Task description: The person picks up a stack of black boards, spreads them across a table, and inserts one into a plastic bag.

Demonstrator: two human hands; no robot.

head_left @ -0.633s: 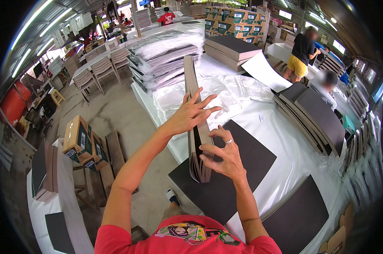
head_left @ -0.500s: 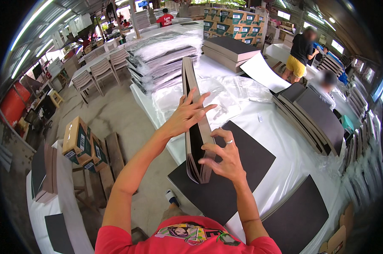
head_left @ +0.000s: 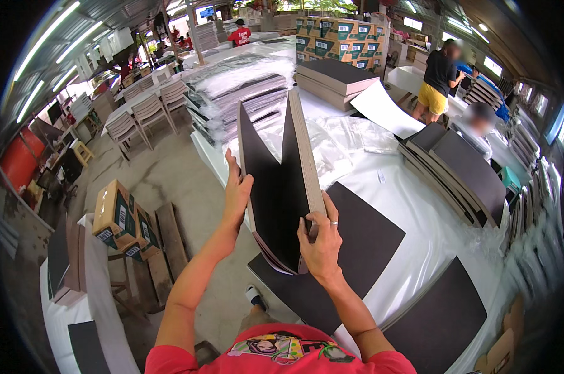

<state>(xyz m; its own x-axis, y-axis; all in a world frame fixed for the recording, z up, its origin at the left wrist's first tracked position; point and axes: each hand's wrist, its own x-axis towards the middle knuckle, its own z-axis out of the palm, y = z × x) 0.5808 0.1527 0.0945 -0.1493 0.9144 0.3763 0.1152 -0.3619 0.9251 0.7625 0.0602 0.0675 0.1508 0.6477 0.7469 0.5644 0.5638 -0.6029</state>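
Note:
A bundle of black-faced cardboard sheets [head_left: 275, 206] stands on edge between my hands, spread into a V that is joined at the lower end. My left hand [head_left: 237, 193] grips the outer edge of the thinner left part. My right hand [head_left: 321, 240], with a ring on one finger, is closed on the thicker right part, whose grey edges show several layers. Below the bundle, a flat black sheet [head_left: 366, 230] lies on the table, partly hidden by the bundle and my right hand.
The table has a white plastic cover [head_left: 412, 249]. Another black stack [head_left: 440, 311] lies at near right, and curved black boards [head_left: 469, 168] at far right. Plastic-wrapped piles [head_left: 238, 81] stand at the back. Cartons [head_left: 117, 212] sit left on the floor side. Two people are at the right.
My left hand has moved from across the bundle's top to its left edge. The bundle has opened from a narrow gap into a wide V. My right hand has shifted slightly down and left.

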